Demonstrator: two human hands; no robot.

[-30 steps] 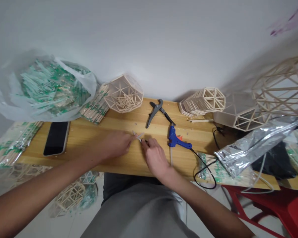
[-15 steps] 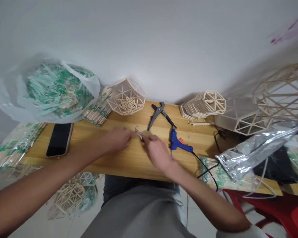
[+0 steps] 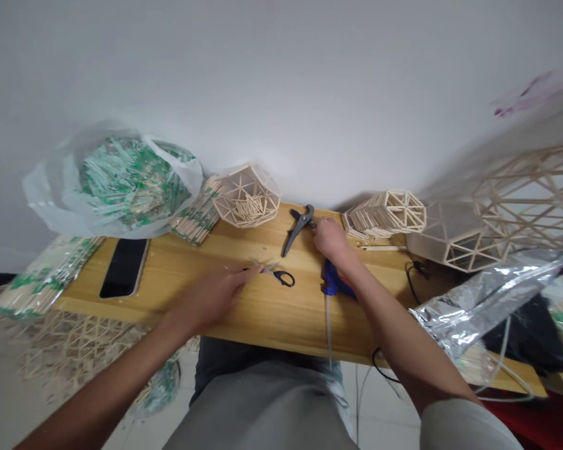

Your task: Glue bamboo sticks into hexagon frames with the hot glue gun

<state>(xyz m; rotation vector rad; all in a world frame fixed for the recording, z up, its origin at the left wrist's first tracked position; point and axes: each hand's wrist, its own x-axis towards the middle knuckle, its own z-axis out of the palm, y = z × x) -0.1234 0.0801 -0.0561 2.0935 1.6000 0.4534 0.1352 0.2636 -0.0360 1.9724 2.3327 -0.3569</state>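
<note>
A pair of scissors with black handles (image 3: 285, 279) lies on the wooden table with its blades apart. My left hand (image 3: 218, 290) is beside it on the left, fingertips reaching the blades. Motion blurs these fingers, so I cannot tell whether they pinch anything. My right hand (image 3: 332, 239) is closed around the black handle of a grey hand cutter (image 3: 300, 226), whose jaw end rests on the table and points towards me. Under my right forearm, a blue glue gun (image 3: 329, 278) is partly hidden, with a pale glue stick (image 3: 329, 325) hanging from it past the table edge.
A polygonal stick basket (image 3: 248, 197) holds short cut sticks. A stack of stick frames (image 3: 385, 212) stands behind on the right. At left are a plastic bag of wrappers (image 3: 136, 181), a phone (image 3: 124, 267) and packed chopsticks (image 3: 47, 275). A silver foil bag (image 3: 488, 300) lies at right.
My right hand has let go of the scissors and moved up and right to the cutter. The scissors now lie on the table. My left hand has shifted slightly left and nearer to me.
</note>
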